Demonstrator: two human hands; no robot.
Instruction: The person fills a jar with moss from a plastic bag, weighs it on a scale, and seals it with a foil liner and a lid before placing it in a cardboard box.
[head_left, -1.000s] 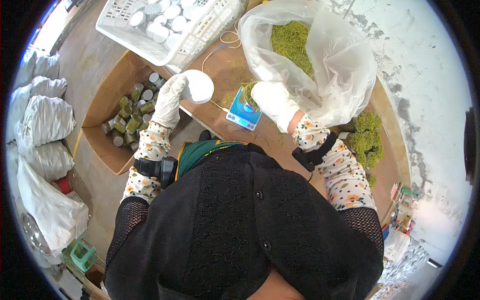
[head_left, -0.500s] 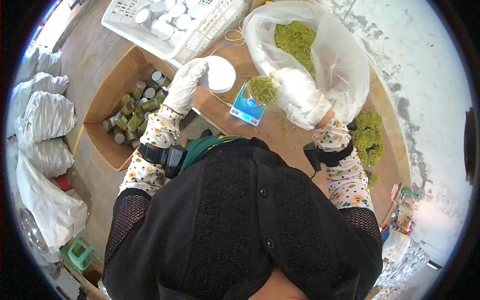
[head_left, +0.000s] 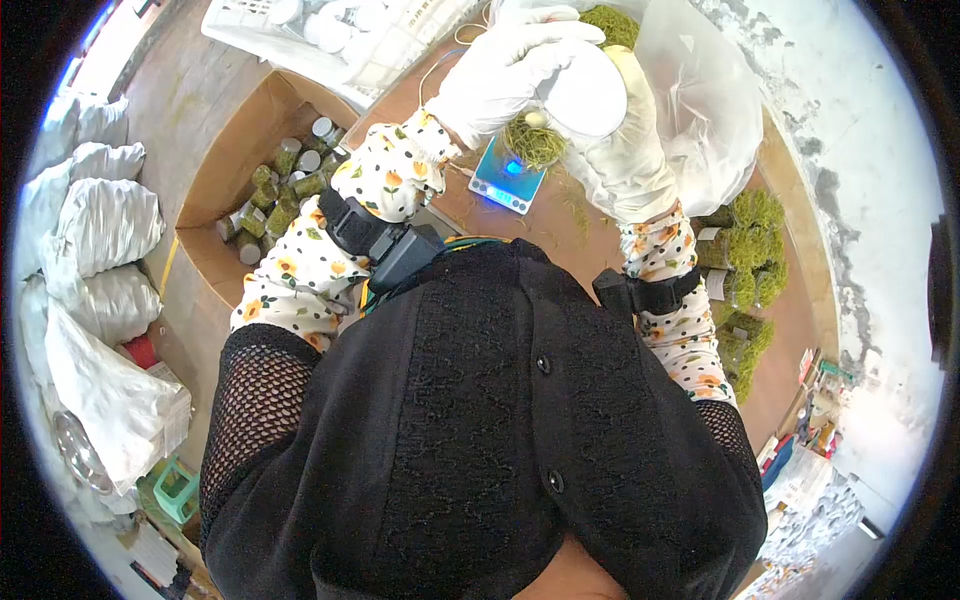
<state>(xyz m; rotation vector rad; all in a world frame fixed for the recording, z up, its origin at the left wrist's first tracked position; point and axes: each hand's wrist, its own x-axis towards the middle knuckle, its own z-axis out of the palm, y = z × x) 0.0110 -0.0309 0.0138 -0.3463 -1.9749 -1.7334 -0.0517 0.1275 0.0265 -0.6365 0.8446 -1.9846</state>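
Observation:
A white round disc (head_left: 585, 95) is between my hands, above the table. My left hand (head_left: 500, 80), in a white glove, grips its left side with the fingers along the upper edge. On its right side, my gloved right hand (head_left: 632, 150) is wrapped round the edge, its palm partly hidden. Green moss (head_left: 535, 143) lies just below the disc, over the top of a small blue-lit scale (head_left: 507, 182). Behind the hands, more moss (head_left: 612, 25) shows in a clear plastic bag (head_left: 700, 90).
A cardboard box (head_left: 215, 175) with several moss-filled jars is at the left. Above it sits a white plastic crate (head_left: 390, 50) of white-lidded containers. Moss clumps and jars (head_left: 745, 250) line the table's right side. White sacks (head_left: 105, 225) are at the far left.
My left hand has moved right with the white disc, over the scale area. My right hand has come to the disc's right side and no longer holds the moss, which is at the scale.

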